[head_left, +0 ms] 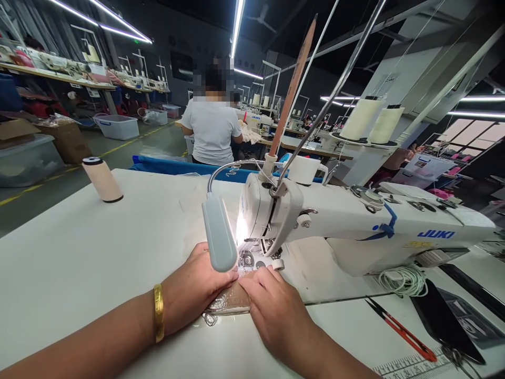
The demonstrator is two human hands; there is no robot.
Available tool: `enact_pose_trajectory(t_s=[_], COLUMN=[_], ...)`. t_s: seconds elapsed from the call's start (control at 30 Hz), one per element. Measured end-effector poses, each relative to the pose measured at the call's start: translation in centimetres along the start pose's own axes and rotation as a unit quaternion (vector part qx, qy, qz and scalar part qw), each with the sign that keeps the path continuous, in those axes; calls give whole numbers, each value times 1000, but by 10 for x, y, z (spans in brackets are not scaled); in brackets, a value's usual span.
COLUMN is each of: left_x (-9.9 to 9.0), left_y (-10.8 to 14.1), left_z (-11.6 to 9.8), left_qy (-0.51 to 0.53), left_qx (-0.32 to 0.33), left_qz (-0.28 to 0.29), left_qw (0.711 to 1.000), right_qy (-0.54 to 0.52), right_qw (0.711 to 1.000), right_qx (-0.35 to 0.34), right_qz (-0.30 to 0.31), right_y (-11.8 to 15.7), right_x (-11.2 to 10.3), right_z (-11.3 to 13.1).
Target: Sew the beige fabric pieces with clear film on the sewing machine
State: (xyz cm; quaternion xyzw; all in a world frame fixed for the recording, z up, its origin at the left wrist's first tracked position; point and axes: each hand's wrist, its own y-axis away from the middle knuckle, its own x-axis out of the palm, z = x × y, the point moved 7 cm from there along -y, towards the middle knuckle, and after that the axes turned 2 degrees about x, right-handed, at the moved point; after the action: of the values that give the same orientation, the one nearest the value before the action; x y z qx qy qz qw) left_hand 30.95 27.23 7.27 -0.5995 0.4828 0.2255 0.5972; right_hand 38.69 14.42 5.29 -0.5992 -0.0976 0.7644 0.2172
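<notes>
In the head view, my left hand (193, 284) lies on the machine bed, its fingers closed and partly hidden behind the grey lamp head (219, 231). My right hand (278, 310) is beside it, with thumb and fingers pinched together. The fingertips of both meet just in front of the presser foot (247, 259) of a white JUKI sewing machine (335, 210). Whatever they pinch is too small and covered to make out. Below the fingertips, a shiny brown taped patch (231, 300) shows between my hands.
A peach thread cone (103, 180) stands at the table's back left. Orange thread snips (406, 331), a ruler (414, 363), a black tray (445, 321) and a coil of pale cord (402, 280) lie at right. A white mug (303, 170) is behind the machine; a person (213, 123) sits ahead.
</notes>
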Motion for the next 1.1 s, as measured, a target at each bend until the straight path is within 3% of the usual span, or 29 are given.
enact_pose_trajectory(t_s=[0.2,0.5,0.8,1.1], left_x=[2,9,-1,13], left_y=[3,8,0,0], left_z=[2,4,-2,16], left_qy=[2,-7,-15,-34], left_qx=[-19,-17,-10,-39], left_qz=[-18,18,45,14], left_qw=[1000,1000,999,999], right_qy=[-4,-10,0,-20], right_qw=[1000,1000,1000,1000], right_qx=[23,8,-1,18], right_qz=[18,17,8,-11], right_y=[-2,-1,-3,-3], right_x=[2,4,0,-7], right_z=[-2,-1,1,-5])
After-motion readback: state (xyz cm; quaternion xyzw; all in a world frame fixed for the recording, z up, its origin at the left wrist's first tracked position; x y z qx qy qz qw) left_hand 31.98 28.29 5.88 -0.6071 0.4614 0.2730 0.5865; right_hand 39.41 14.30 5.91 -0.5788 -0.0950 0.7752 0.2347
